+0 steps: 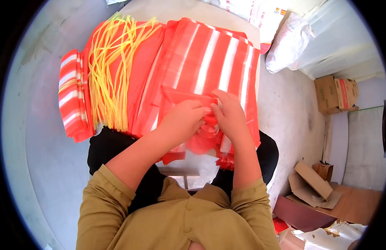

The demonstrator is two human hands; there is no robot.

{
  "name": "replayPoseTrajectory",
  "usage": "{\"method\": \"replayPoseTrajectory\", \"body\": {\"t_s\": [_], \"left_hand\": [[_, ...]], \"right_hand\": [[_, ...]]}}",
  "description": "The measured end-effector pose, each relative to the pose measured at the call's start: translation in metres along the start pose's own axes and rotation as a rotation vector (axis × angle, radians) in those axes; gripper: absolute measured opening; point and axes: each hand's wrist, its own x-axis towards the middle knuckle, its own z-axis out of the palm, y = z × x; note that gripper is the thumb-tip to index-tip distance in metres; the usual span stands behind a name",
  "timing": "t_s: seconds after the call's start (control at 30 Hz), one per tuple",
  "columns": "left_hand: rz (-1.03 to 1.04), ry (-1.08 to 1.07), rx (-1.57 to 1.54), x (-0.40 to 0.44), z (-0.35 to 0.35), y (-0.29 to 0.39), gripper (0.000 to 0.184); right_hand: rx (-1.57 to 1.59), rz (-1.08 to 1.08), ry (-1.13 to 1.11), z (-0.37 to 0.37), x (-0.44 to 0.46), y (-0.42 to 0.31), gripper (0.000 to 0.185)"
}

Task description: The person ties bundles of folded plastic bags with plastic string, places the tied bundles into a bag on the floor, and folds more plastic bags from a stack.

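Note:
A stack of red-and-white striped plastic bags (207, 58) lies before me, reaching over my knees. Both hands work at its near part. My left hand (185, 118) has its fingers bent and pinched on a thin red plastic bag (180, 96). Close by on the right, my right hand (230, 112) grips the bunched upper layer of the same bag, thumb and fingertips pressed together. Below the hands the red film hangs crumpled. Yellow strips (111, 71) lie in a loose bundle across red plastic to the left.
A folded bundle of striped bags (72, 96) hangs over the left edge. White sacks (289, 41) stand at the back right. On the right are a cardboard box (336, 95), opened cardboard pieces (315, 187) and a brown wooden surface (355, 204).

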Motion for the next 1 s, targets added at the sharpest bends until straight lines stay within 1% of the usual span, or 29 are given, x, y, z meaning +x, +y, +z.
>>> {"method": "replayPoseTrajectory", "body": {"t_s": [0.03, 0.13, 0.2, 0.23, 0.33, 0.4, 0.43, 0.5, 0.53, 0.63, 0.73, 0.83, 0.9, 1.0], "left_hand": [[0.026, 0.021, 0.025, 0.0, 0.0, -0.001, 0.017], [0.021, 0.051, 0.01, -0.001, 0.006, -0.007, 0.015], [-0.11, -0.036, -0.034, 0.0, 0.006, -0.005, 0.014], [-0.174, -0.08, -0.056, 0.001, 0.004, -0.002, 0.014], [-0.258, -0.035, 0.024, 0.007, -0.005, 0.007, 0.012], [-0.274, 0.0, -0.069, 0.009, -0.005, 0.002, 0.013], [-0.283, 0.018, -0.115, 0.01, -0.005, 0.0, 0.013], [-0.371, 0.014, -0.238, 0.012, -0.008, 0.001, 0.013], [-0.416, 0.011, -0.298, 0.012, -0.01, 0.002, 0.012], [-0.446, 0.025, -0.367, 0.013, -0.012, 0.003, 0.011], [-0.382, 0.077, -0.342, 0.012, -0.006, -0.003, 0.011], [-0.372, 0.077, -0.338, 0.012, -0.004, -0.006, 0.011], [-0.406, 0.04, -0.331, 0.013, -0.008, -0.004, 0.011], [-0.404, 0.03, -0.321, 0.013, -0.007, -0.006, 0.011]], "right_hand": [[-0.013, 0.017, -0.035, 0.001, 0.001, 0.001, 0.028], [-0.043, 0.051, -0.121, 0.002, 0.001, 0.004, 0.026], [-0.053, 0.055, -0.145, -0.003, -0.004, 0.003, 0.027], [-0.044, 0.073, -0.087, -0.006, -0.007, 0.004, 0.027], [0.02, 0.161, 0.1, -0.022, -0.016, 0.016, 0.028], [0.123, 0.251, 0.236, -0.037, -0.024, 0.041, 0.028], [0.243, 0.325, 0.259, -0.044, -0.027, 0.052, 0.03], [0.489, 0.47, 0.302, -0.058, -0.034, 0.067, 0.033], [0.425, 0.48, 0.276, -0.063, -0.037, 0.069, 0.04], [0.537, 0.503, 0.23, -0.06, -0.042, 0.085, 0.047], [0.422, 0.465, 0.141, -0.059, -0.043, 0.084, 0.054], [0.577, 0.527, 0.23, -0.058, -0.038, 0.069, 0.055], [0.534, 0.536, 0.197, -0.062, -0.042, 0.064, 0.059], [0.631, 0.51, 0.181, -0.058, -0.044, 0.073, 0.062]]}}
